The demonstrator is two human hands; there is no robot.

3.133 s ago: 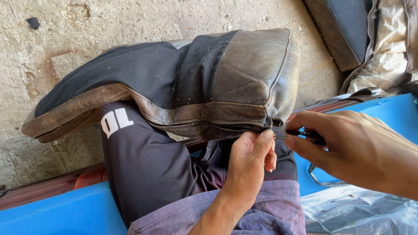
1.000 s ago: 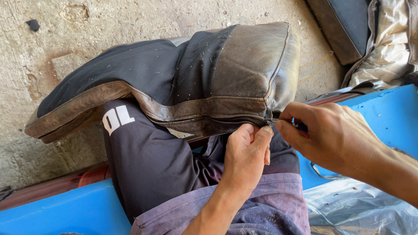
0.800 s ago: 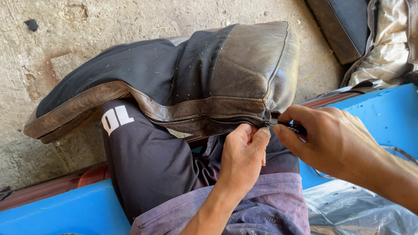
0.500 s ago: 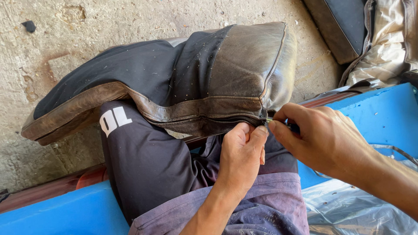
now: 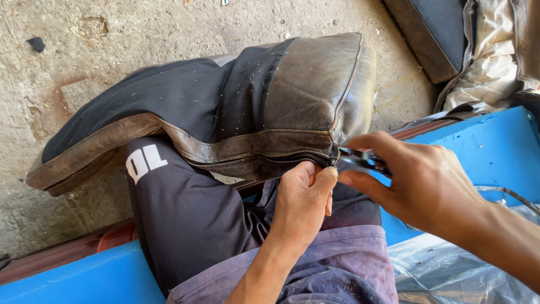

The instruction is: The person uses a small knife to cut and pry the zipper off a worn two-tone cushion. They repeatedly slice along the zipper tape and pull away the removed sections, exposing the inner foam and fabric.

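The worn leather cushion (image 5: pixel 236 107) lies across the person's lap, its zipped seam facing them. The left hand (image 5: pixel 301 202) is clamped on the seam just below the cushion's corner, thumb and fingers pinching the edge. The right hand (image 5: pixel 419 183) is closed around a small metal tool (image 5: pixel 360 160), whose tip now sits at the zipper end. Over the last seconds the right hand has drawn in closer to the left, so work on the zipper end seems underway.
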